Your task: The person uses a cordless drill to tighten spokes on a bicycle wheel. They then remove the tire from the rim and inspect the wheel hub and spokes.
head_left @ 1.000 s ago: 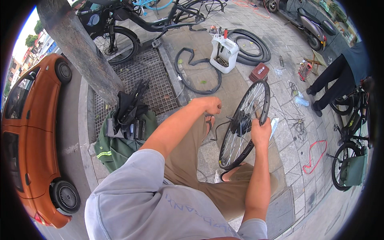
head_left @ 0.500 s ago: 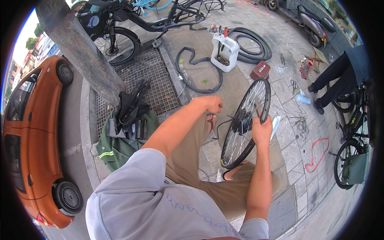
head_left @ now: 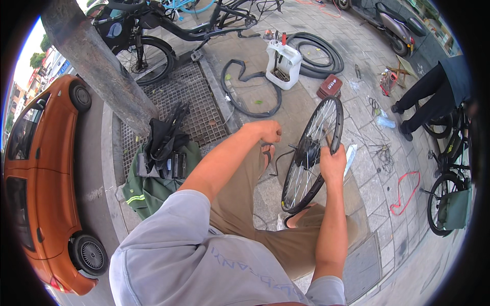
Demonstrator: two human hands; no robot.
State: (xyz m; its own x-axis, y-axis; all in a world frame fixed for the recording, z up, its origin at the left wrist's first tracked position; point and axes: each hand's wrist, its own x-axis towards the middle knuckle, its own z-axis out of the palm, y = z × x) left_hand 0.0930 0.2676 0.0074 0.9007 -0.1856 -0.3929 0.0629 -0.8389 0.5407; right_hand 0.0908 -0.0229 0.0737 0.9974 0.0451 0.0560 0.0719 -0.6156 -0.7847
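My right hand is wrapped round the black rim of a spoked bicycle wheel, which stands tilted between my legs with no tyre showing on it. A thick black hub sits at its centre, and a dark cable curves away from the hub. A brown stick-like piece shows by the rim just above my right hand; whether I hold it too is unclear. Apart from the wheel, my left hand hovers over my left knee, fingers curled. Anything inside those fingers is hidden.
Beyond the wheel lie a loose black tube, coiled tyres, a white cut-open jug of tools and a red-brown box. A tree trunk and orange car stand left. A person stands right, beside a bicycle.
The whole view has shifted slightly. Both hands and the wheel keep almost the same pose.
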